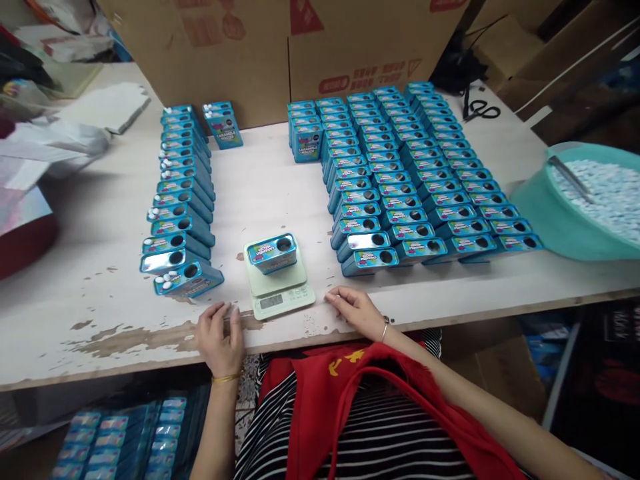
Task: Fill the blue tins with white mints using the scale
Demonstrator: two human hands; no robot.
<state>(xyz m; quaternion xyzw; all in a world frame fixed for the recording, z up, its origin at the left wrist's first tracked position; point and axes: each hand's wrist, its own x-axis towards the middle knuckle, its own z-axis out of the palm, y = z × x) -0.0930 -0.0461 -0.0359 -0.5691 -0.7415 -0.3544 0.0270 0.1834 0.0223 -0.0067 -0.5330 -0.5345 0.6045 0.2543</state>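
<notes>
A blue tin [274, 253] with an open round hole lies on a small pale green scale [280, 288] near the table's front edge. My left hand [219, 337] rests flat on the table edge left of the scale, fingers spread, holding nothing. My right hand [356, 311] lies on the table right of the scale, fingers loosely stretched toward it, holding nothing. A row of blue tins [181, 200], some holding white pieces, runs away from me on the left. Several rows of open blue tins [415, 180] fill the right side.
A teal basin [560, 220] of small white candies with a metal scoop [570, 177] stands at the far right. Cardboard boxes [280, 47] line the back. Scissors [483, 109] lie at the back right. More blue tins [115, 437] sit below the table.
</notes>
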